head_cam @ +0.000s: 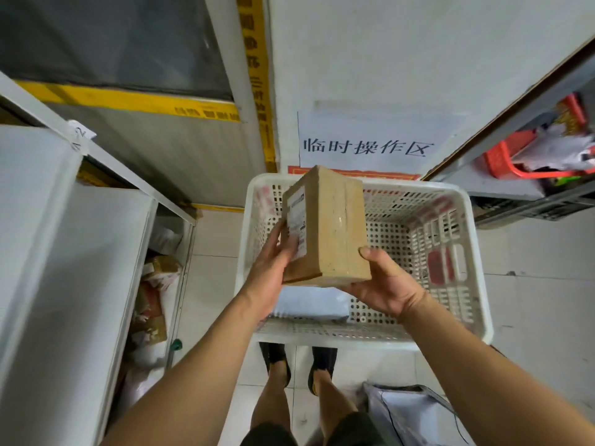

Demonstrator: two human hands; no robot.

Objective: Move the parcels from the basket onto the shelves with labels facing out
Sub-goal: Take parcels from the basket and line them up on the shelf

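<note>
A brown cardboard parcel [331,226] is held up over the white perforated basket [463,252]. Its white label is on the left side face, turned toward the left. My left hand [273,262] grips the parcel's left side, fingers lying over the label. My right hand [383,284] holds the parcel's lower right corner from beneath, thumb on the top face. A grey plastic mailer [309,305] lies in the basket under the parcel, partly hidden. White metal shelves [64,239] stand at my left, with parcels on the lower levels.
A shelf unit at the right holds a red basket [505,159] with loose items. A white sign with black characters [367,146] hangs on the wall behind the basket. A grey bag [409,413] lies on the tiled floor by my right foot.
</note>
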